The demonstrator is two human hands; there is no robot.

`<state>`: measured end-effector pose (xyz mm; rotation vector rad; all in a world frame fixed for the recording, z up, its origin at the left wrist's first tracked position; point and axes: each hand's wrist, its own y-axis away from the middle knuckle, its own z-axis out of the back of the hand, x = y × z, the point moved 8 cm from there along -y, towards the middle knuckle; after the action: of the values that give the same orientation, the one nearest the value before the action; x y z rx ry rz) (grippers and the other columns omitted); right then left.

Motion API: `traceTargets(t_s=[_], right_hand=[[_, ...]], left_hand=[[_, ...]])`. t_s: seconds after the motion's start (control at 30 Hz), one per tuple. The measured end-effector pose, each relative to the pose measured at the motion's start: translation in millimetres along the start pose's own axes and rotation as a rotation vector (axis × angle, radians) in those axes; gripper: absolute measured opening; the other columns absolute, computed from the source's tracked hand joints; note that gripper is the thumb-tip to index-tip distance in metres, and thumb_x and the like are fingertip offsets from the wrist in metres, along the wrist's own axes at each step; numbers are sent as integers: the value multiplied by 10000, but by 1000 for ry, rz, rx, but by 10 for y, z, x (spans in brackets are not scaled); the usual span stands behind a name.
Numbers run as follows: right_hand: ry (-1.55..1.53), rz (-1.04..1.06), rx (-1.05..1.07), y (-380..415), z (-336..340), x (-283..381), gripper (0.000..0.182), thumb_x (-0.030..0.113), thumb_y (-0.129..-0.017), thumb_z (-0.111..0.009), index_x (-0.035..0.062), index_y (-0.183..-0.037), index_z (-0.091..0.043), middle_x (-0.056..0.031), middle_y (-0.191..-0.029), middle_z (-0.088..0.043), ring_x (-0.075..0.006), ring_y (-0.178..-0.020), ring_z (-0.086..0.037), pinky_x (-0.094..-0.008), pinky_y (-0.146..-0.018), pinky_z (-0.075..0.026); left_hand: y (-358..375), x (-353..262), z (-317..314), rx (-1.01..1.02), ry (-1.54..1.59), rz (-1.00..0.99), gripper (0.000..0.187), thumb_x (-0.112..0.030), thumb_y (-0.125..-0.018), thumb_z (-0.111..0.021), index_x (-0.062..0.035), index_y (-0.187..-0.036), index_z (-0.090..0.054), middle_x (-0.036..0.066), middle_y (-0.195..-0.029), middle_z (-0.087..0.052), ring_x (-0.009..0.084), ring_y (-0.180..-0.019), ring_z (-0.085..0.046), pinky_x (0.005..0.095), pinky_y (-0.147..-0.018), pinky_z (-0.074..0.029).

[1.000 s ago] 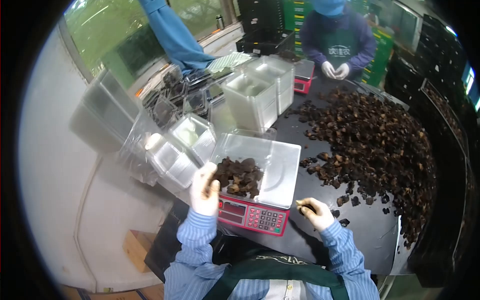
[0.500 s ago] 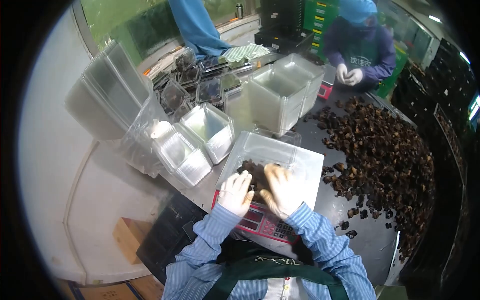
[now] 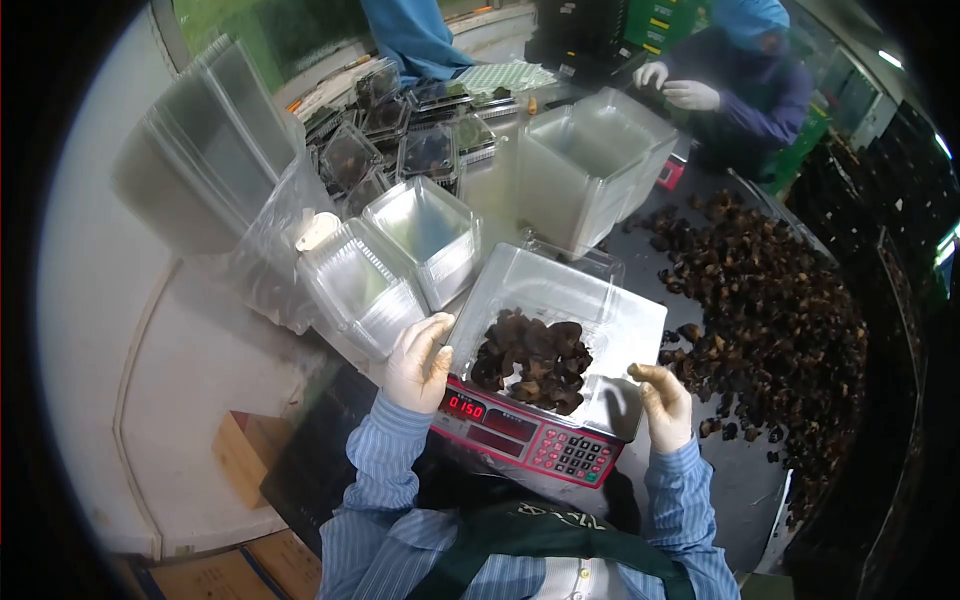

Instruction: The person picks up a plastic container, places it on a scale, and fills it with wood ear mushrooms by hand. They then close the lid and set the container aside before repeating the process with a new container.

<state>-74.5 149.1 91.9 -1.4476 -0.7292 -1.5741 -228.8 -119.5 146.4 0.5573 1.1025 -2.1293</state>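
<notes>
Head view from where I'm standing: clear tray (image 3: 530,290) on the red scale (image 3: 520,440) already has a decent heap of dark mushrooms (image 3: 530,355), display lit. Left hand (image 3: 418,362) rests loose on the tray's edge, right hand (image 3: 662,405) hovers loose, holding nothing. Lid not shut yet. Black table (image 3: 740,470) has a big loose pile (image 3: 780,300); stacked empty tubs (image 3: 590,170) behind.

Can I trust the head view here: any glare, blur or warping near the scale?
Head view: strong fisheye, black corners, edges bent; scale display reads sharp; clear tray shows soft glare; mushrooms are dark but distinct; left hand and right hand crisp.
</notes>
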Motion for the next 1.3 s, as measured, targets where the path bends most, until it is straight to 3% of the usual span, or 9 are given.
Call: traceTargets(t_s=[0.13, 0.27, 0.47, 0.57, 0.7, 0.77, 0.97, 1.1, 1.3], right_hand=[[-41, -143, -24, 138, -55, -148, 163, -20, -776, -558, -11, -937, -581, -107, -926, -606, -192, -898, -559, -278, -820, -419], [361, 295, 71, 70, -370, 403, 252, -29, -650, -642, 25, -891, -593, -110, -869, -608, -246, -823, -572, -307, -763, -446], [800, 551, 159, -14, -943, 614, 294, 75, -610, -694, 68, -887, -593, -48, -902, -585, -248, -868, -521, -344, -773, -400], [440, 493, 96, -55, -759, 492, 228, 61, -659, -654, 52, -880, -594, -61, -879, -596, -242, -831, -543, -339, -764, -415], [-339, -155, -66, 59, -221, -52, 186, 97, -801, -540, -25, -938, -566, -120, -896, -601, -196, -849, -570, -313, -802, -434], [-608, -180, -107, 191, -23, -203, 250, 126, -806, -522, -50, -984, -538, -130, -889, -595, -201, -835, -572, -327, -803, -437], [-720, -258, -344, 937, 695, -647, 277, 98, -784, -520, -60, -1011, -526, -129, -944, -576, -213, -888, -548, -342, -831, -419], [-602, -256, -592, 1550, 1310, -888, 310, 206, -789, -545, 14, -1032, -543, -93, -903, -585, -198, -792, -565, -348, -651, -490], [-789, -240, -817, 2159, 1700, -1083, 316, 253, -802, -533, 30, -1026, -543, -72, -887, -575, -187, -777, -556, -320, -622, -484]], left_hand=[[-38, -101, -109, 86, 6, -57, 253, -71, -737, -589, 0, -979, -574, 140, -1005, -573, 296, -945, -529, 351, -843, -403], [-45, -247, -280, 188, 24, -143, 261, -108, -719, -624, -6, -956, -583, 132, -983, -580, 294, -930, -534, 351, -825, -412], [-22, -347, -429, 205, 2, -216, 210, -127, -687, -656, -76, -888, -623, 71, -850, -573, 256, -827, -523, 346, -744, -430], [-83, -427, -524, 296, -24, -303, 214, -108, -653, -660, -108, -864, -628, 49, -788, -533, 247, -798, -498, 346, -705, -423], [-123, -509, -855, 525, -242, -497, 330, -118, -603, -646, -188, -925, -637, 29, -875, -507, 229, -870, -474, 351, -739, -406], [-116, -472, -1053, 604, -344, -542, 359, -162, -610, -621, -225, -963, -631, 22, -938, -489, 215, -927, -459, 350, -790, -391], [-176, -490, -1229, 701, -488, -669, 328, -224, -638, -609, -247, -964, -628, 22, -966, -494, 207, -932, -467, 353, -808, -385], [-264, -518, -1121, 703, -286, -700, 331, -186, -587, -677, -219, -913, -627, 39, -1024, -501, 234, -974, -463, 368, -813, -381], [-396, -459, -1038, 725, -282, -598, 284, -143, -597, -690, -197, -869, -631, 63, -1097, -490, 285, -1057, -424, 410, -873, -353]])
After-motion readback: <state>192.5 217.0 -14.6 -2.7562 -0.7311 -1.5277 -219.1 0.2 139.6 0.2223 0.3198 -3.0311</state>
